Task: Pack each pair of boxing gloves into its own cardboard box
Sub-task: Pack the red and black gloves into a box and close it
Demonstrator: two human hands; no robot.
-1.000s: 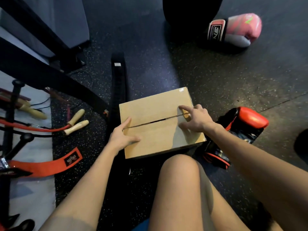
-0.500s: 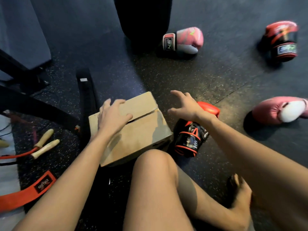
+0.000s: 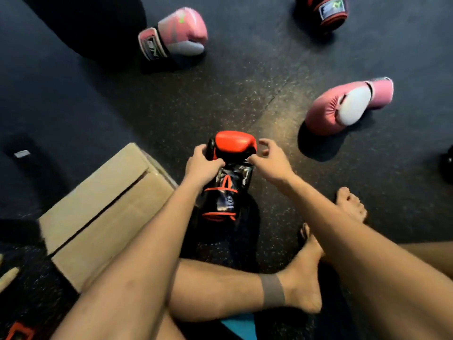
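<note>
A red and black boxing glove lies on the dark floor just in front of my crossed legs. My left hand grips its left side near the red padding. My right hand pinches its right side with the other fingers raised. To the left sits a closed cardboard box, flaps folded shut, with no hand on it. One pink glove lies at the far left-centre, another pink glove at the right. A second red and black glove is at the top edge.
A black punching bag base stands at the back left beside the pink glove. Wooden rope handles and a red strap lie at the lower left. My bare feet rest to the right of the held glove.
Both hands left the cardboard box and moved right onto the red and black glove. The view swung right and down, and the box now sits at the lower left.
</note>
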